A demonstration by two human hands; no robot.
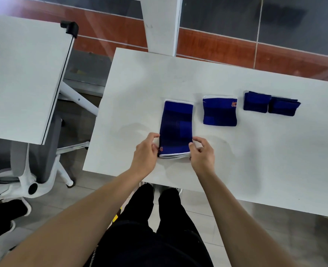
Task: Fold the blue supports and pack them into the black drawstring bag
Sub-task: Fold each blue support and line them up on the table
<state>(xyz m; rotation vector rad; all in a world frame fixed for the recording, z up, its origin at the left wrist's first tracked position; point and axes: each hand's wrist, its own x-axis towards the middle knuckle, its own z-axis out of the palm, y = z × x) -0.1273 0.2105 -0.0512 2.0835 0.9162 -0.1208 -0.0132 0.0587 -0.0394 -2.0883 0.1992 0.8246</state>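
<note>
A long blue support with white edges lies flat on the white table, its near end toward me. My left hand pinches its near left corner, and my right hand pinches its near right corner. To its right lies a shorter blue support, folded in half. Farther right sit two small dark blue folded supports, side by side and touching. No black drawstring bag is in view.
A second white table stands at the left with a gap between the two. An office chair sits below that table. The near table edge runs just behind my wrists; my black trousers are below.
</note>
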